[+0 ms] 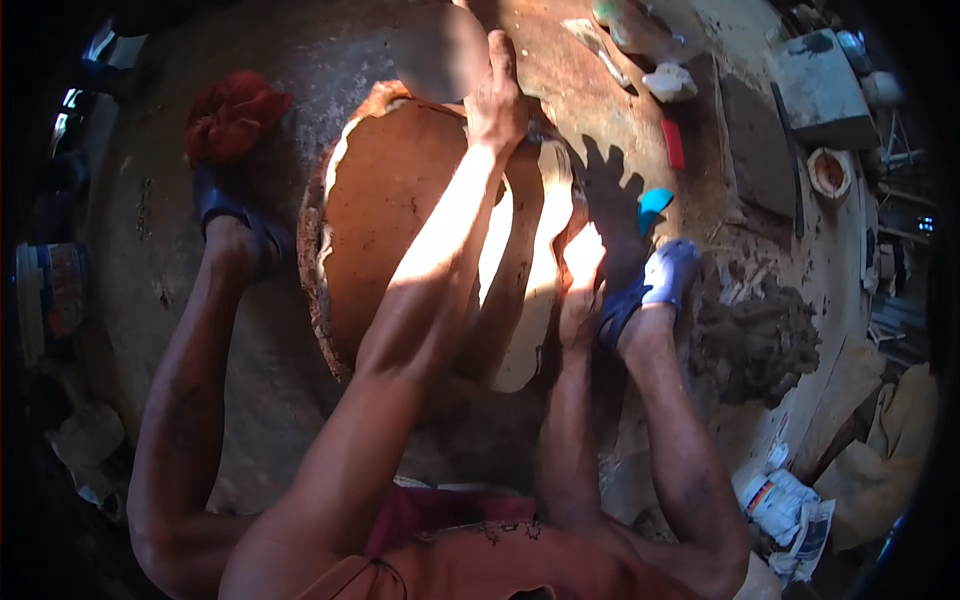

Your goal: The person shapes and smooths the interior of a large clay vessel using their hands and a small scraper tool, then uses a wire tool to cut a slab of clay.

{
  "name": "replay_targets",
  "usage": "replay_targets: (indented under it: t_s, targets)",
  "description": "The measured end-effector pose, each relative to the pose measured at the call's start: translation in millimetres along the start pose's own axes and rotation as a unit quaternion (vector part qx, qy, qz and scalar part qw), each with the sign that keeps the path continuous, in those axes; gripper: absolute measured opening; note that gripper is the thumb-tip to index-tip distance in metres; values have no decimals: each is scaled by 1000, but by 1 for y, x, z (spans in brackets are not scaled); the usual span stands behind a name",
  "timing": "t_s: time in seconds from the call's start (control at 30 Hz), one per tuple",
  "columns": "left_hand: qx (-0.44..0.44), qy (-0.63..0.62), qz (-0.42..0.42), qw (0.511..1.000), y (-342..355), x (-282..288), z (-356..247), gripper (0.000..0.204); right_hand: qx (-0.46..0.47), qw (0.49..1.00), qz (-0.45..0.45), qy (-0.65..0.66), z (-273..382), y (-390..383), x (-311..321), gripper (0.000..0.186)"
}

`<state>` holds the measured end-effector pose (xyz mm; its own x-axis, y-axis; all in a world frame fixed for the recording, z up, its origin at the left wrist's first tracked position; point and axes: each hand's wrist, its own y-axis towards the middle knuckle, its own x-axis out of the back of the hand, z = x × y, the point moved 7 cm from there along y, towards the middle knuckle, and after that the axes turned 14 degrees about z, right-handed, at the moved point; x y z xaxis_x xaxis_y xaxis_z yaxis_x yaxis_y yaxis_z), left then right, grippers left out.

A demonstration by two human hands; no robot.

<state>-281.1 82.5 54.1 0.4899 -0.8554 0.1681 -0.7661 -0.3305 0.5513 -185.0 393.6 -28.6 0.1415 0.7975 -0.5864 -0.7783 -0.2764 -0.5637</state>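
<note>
Between my legs stands a wide, round reddish-brown clay vessel [390, 190] with a ragged rim. A paler, smooth band of clay [525, 345] curves along its right side, partly in bright sunlight. My left hand [495, 100] reaches over the vessel to its far edge. Its thumb is stretched out, while a round blurred patch covers the other fingers. My right hand [580, 260] is lower, at the right side of the vessel, its fingers bent around the edge of the clay wall. Strong glare hides part of those fingers.
My feet in blue clogs [672, 272] flank the vessel. A red cloth [235, 115] lies at far left. On the right are a turquoise scraper-like piece [654, 208], a red strip [672, 145], a dark clay heap [765, 340] and a grey block [825, 90]. A bucket [50, 300] stands left.
</note>
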Motion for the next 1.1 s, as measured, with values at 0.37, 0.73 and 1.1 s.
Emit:
replay_targets:
  t_s: [0.37,0.73,1.1]
  targets:
    - [66,-20,-63,996,-88,-31,-3,76,10,1000,22,-4,0,-1,5,42]
    - [-35,-22,-42,998,-79,6,-53,82,6,999,45,-4,1,2,5,37]
    - [102,148,233,956,-145,-42,-28,86,6,999,30,-19,-7,-8,-6,39]
